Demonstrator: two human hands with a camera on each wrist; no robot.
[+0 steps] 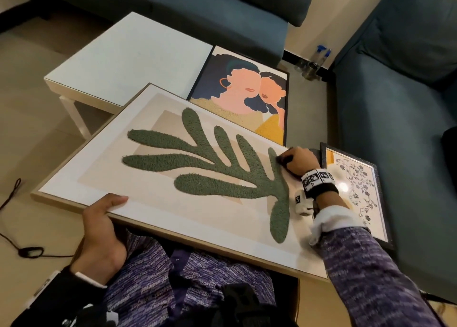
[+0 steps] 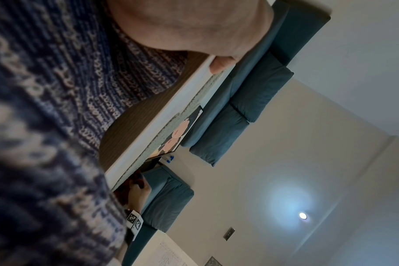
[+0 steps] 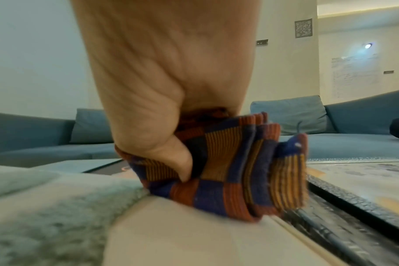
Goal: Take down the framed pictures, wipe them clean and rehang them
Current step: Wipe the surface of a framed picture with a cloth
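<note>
A large pale wood-framed picture of a tufted green leaf (image 1: 173, 173) is rested on the lap, its near edge grasped by the left hand (image 1: 101, 230). A folded checked cloth (image 3: 228, 167), clenched in the right hand (image 1: 298, 162), is pressed at its far corner. Stiff and probably light, it is best held by the frame.

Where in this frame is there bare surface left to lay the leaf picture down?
The white table top is bare left of the portrait picture leaning on it. Crowded at right: the floral picture fills the gap before the sofa, by the right hand.

Left hand (image 1: 102, 230) gripping frame edge; right hand (image 1: 298, 162) fisted round folded cloth.
</note>
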